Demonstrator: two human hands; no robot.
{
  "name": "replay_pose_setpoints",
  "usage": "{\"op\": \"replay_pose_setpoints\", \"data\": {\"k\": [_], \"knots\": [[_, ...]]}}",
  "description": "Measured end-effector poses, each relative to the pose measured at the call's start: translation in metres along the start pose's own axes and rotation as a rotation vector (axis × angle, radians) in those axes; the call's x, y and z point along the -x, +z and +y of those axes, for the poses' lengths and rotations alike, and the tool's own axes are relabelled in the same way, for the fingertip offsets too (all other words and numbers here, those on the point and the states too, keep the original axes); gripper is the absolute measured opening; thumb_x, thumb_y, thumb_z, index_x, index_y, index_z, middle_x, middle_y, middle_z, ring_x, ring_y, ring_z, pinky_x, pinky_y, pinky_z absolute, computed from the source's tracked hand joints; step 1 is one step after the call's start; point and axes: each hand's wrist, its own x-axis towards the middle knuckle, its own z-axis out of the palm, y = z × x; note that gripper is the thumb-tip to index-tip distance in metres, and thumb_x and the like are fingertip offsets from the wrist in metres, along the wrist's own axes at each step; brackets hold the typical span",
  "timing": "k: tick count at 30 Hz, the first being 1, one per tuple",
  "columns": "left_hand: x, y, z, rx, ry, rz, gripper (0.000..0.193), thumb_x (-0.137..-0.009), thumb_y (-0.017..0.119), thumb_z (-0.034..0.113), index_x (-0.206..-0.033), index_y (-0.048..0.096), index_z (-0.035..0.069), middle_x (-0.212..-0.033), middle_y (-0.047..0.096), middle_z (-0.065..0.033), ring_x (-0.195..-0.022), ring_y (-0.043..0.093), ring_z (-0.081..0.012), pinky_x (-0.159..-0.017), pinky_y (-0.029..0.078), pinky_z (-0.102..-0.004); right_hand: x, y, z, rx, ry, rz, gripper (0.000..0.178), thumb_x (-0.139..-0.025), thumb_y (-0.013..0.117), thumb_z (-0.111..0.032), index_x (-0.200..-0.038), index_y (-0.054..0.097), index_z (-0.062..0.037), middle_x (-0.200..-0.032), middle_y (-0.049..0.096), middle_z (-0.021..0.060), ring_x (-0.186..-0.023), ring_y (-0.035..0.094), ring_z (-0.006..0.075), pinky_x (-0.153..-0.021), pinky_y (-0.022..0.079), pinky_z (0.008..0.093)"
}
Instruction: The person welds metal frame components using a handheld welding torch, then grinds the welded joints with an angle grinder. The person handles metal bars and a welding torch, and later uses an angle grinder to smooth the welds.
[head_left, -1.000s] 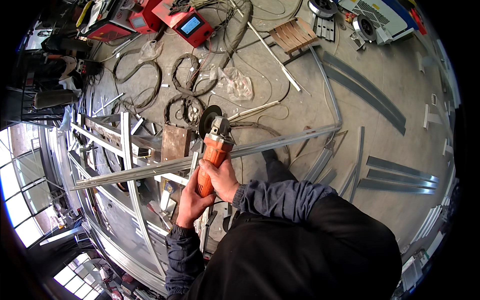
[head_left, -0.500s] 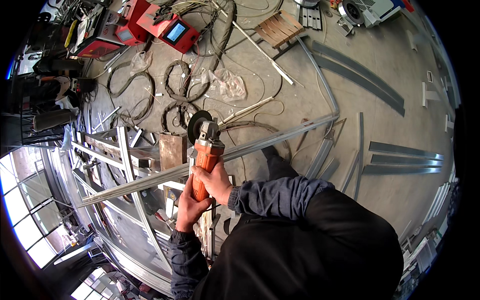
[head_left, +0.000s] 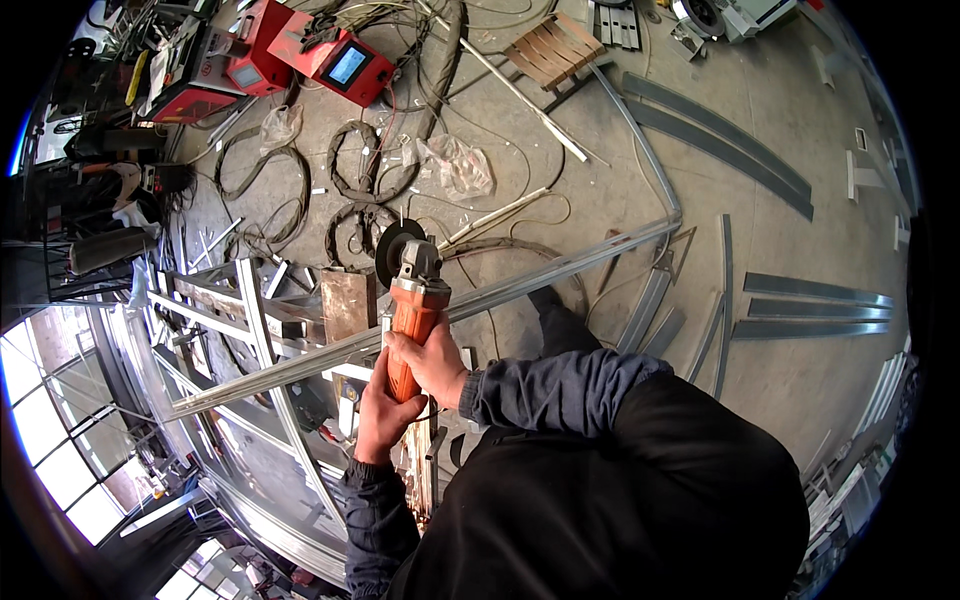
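Both my hands are wrapped around an orange angle grinder, whose black disc points away from me. My left hand grips the rear of its body, with the thumb along the side. Further up the body, my right hand closes over it from the right. A long bundle of silvery metal bars passes slantwise beneath the grinder. The disc appears over its far side; whether it touches metal I cannot tell. Bright orange streaks, like sparks, show below my left hand beside my body.
White metal frame bars stand at the left near a rusty block. Cables and hoses lie coiled ahead, by red machines. Grey metal strips lie on the floor at right. A wooden slatted seat stands far ahead.
My hands and the grinder stay almost in place. The surroundings shift slightly in the view, and the orange streaks below my left hand look brighter and more numerous.
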Motion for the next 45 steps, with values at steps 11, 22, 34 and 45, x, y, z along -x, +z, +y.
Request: {"op": "replay_pose_setpoints", "data": {"k": [11, 22, 34, 45], "knots": [[0.005, 0.001, 0.001, -0.026, -0.057, -0.003, 0.103, -0.073, 0.083, 0.003, -0.165, 0.037, -0.005, -0.139, 0.066, -0.0134, -0.123, 0.066, -0.0190, -0.107, 0.054, -0.0347, 0.004, -0.002, 0.005, -0.031, -0.069, 0.002, 0.072, -0.097, 0.082, -0.033, -0.141, 0.037, 0.0027, -0.124, 0.064, 0.0166, -0.110, 0.066, 0.0241, -0.096, 0.055, 0.0394], [0.006, -0.001, 0.004, -0.055, -0.042, -0.027, 0.099, -0.074, 0.081, 0.003, -0.163, 0.039, -0.004, -0.138, 0.066, -0.0118, -0.122, 0.065, -0.0175, -0.105, 0.054, -0.0337, 0.007, -0.005, 0.001, -0.013, 0.024, -0.039, 0.074, -0.099, 0.081, -0.034, -0.144, 0.035, 0.0018, -0.124, 0.065, 0.0148, -0.110, 0.067, 0.0217, -0.094, 0.056, 0.0375], [0.004, 0.002, 0.009, -0.119, -0.035, -0.006, 0.100, -0.074, 0.082, 0.007, -0.164, 0.039, -0.004, -0.137, 0.067, -0.0130, -0.120, 0.065, -0.0177, -0.106, 0.053, -0.0335, 0.010, -0.009, -0.014, -0.048, 0.061, -0.047, 0.069, -0.099, 0.080, -0.030, -0.147, 0.038, -0.0025, -0.125, 0.064, 0.0122, -0.111, 0.066, 0.0199, -0.096, 0.056, 0.0369], [0.005, 0.004, 0.012, -0.182, 0.023, 0.024, 0.096, -0.071, 0.081, 0.011, -0.160, 0.047, -0.002, -0.131, 0.070, -0.0207, -0.123, 0.068, -0.0277, -0.108, 0.052, -0.0387, 0.007, -0.015, -0.007, -0.096, 0.071, -0.131, 0.065, -0.103, 0.077, -0.024, -0.152, 0.038, -0.0065, -0.134, 0.056, 0.0062, -0.122, 0.056, 0.0150, -0.107, 0.049, 0.0360]]}}
